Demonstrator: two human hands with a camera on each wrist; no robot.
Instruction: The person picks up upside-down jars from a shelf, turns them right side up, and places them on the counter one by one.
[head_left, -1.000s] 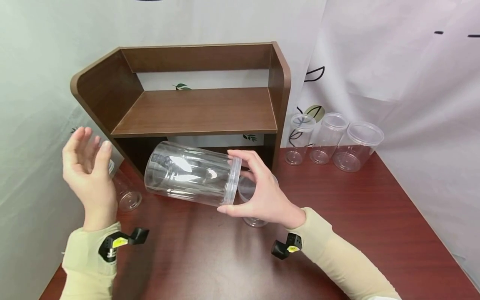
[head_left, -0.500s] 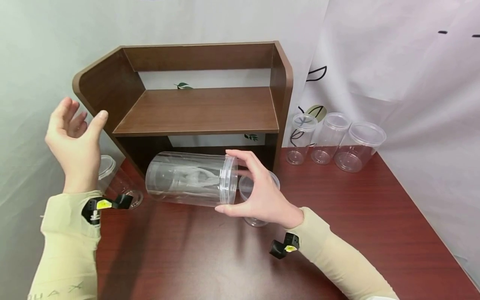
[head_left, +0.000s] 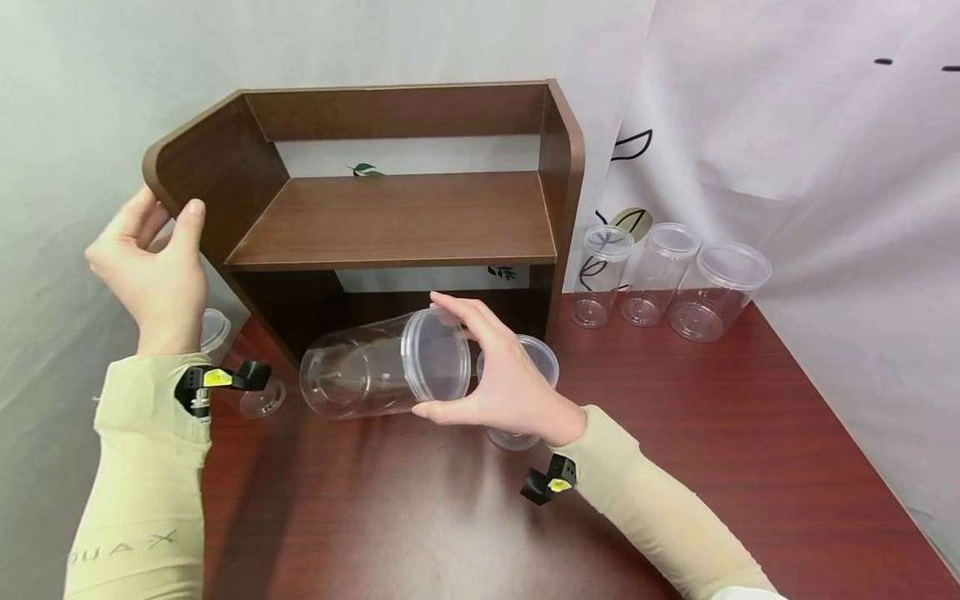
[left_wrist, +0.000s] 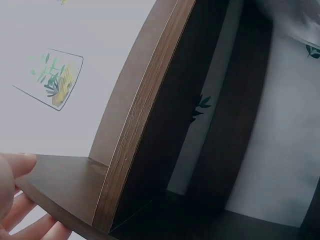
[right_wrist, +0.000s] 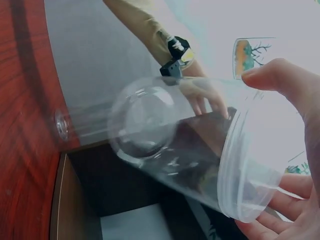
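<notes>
My right hand (head_left: 510, 379) grips a large clear plastic jar (head_left: 356, 375) round its lid (head_left: 438, 354), thumb below and fingers above. The jar lies sideways in the air before the lower shelf opening, base to the left. In the right wrist view the jar (right_wrist: 170, 135) shows tilted, its ridged lid close to the palm. At the left, my left hand (head_left: 153, 271) holds the front edge of the side panel of a brown wooden shelf (head_left: 390, 221). The left wrist view shows the thumb (left_wrist: 20, 164) on the panel's inner face and the fingers (left_wrist: 37, 225) outside.
Behind my right hand stands another lidded clear jar (head_left: 517, 437), partly hidden. A slim clear jar (head_left: 262, 398) is beside the shelf's left foot, behind my left forearm. Three lidded jars (head_left: 596, 287) stand right of the shelf on the red-brown table (head_left: 675, 450), against the curtain (head_left: 825, 208).
My left hand has risen and taken hold of the shelf's side panel. The jar in my right hand has turned so its lid faces more toward the head camera, and moved slightly left.
</notes>
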